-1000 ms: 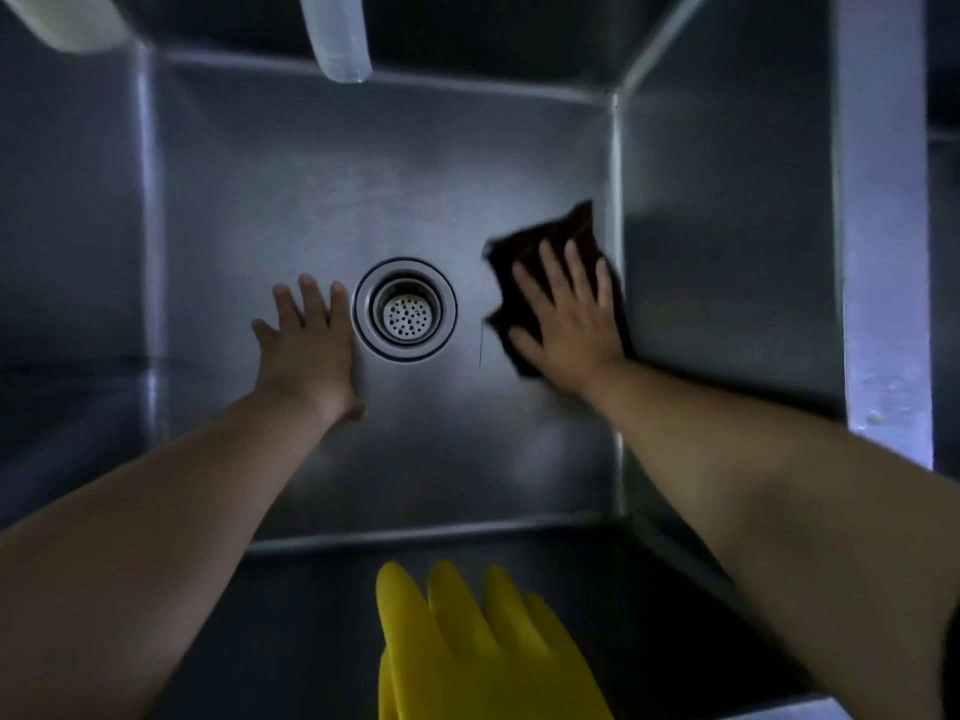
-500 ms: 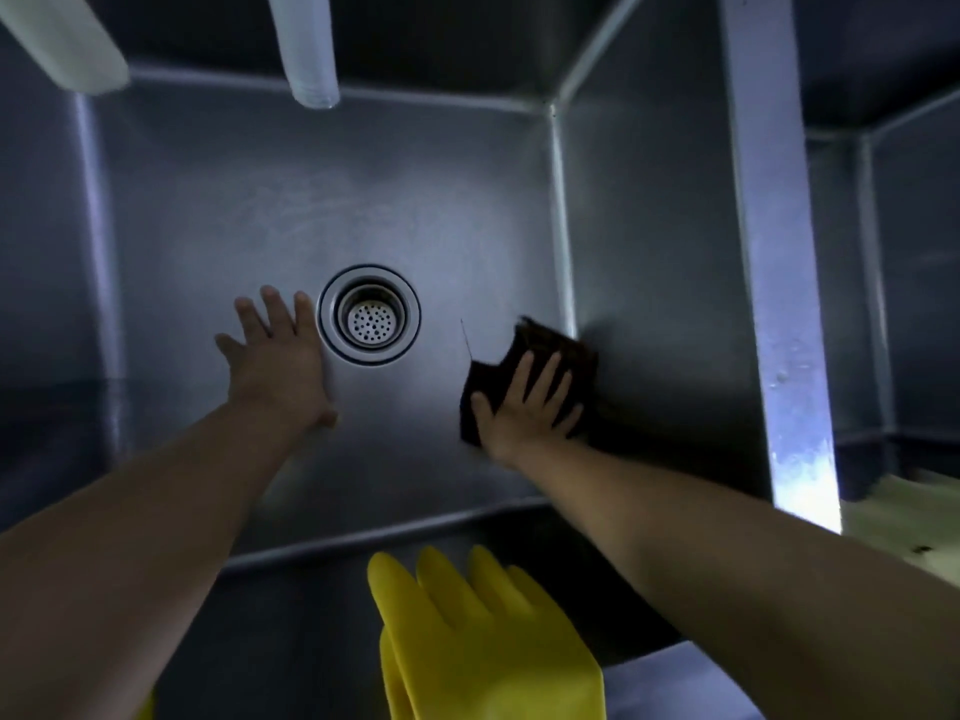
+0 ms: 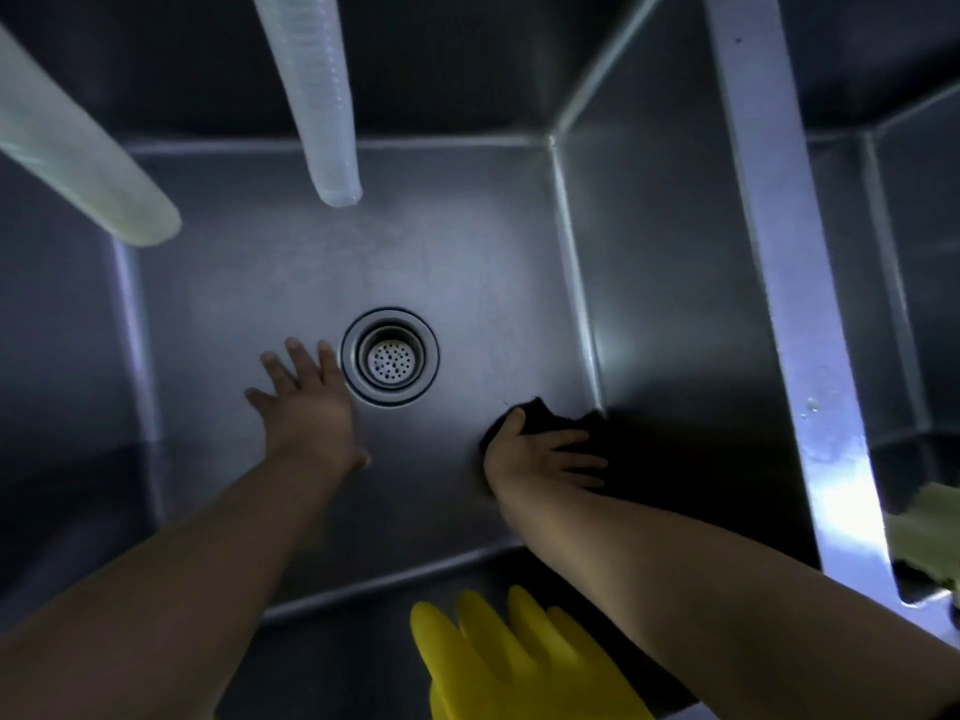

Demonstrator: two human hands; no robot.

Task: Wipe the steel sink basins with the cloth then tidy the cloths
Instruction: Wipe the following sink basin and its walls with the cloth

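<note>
I look down into a deep steel sink basin [image 3: 467, 262] with a round drain strainer [image 3: 389, 357] in its floor. My right hand [image 3: 540, 457] presses a dark cloth [image 3: 540, 413] flat against the basin floor at the foot of the right wall, fingers spread and pointing right. My left hand [image 3: 304, 402] rests flat on the floor just left of the drain, fingers straight, holding nothing. A pale yellowish cloth [image 3: 924, 532] lies in the neighbouring basin at the right edge.
Two translucent hoses hang into the basin, one at the left [image 3: 88, 174] and one at the middle [image 3: 322, 106]. A yellow rubber glove [image 3: 509, 662] drapes over the near rim. A steel divider [image 3: 789, 304] separates this basin from the right one.
My right hand has slid the dark cloth toward me along the right wall and turned its fingers to the right. The left hand stays beside the drain.
</note>
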